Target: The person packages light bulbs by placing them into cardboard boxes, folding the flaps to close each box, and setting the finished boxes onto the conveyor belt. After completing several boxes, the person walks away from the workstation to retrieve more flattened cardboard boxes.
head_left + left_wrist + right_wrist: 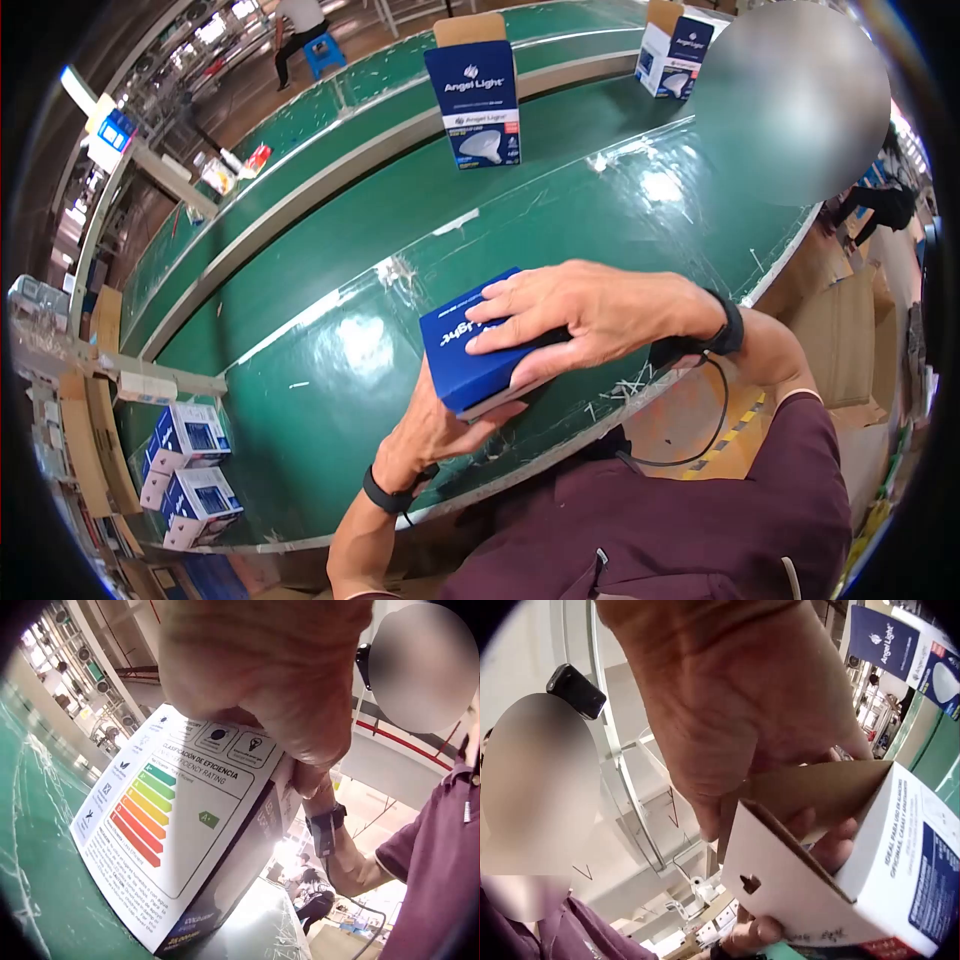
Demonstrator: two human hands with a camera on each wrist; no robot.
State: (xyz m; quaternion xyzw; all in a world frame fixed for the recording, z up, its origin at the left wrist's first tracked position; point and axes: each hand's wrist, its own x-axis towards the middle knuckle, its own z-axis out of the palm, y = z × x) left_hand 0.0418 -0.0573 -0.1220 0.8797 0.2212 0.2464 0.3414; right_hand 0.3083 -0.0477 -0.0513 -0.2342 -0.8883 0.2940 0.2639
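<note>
Right grip [585, 315] arches over the box [462, 372], left grip [430, 425] holding it lower.

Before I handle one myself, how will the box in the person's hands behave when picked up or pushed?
The box is probably fairly stiff, since its walls look flat. Its open end likely bends more easily, as bare card edges show. Square corners suggest sliding rather than rolling.
</note>
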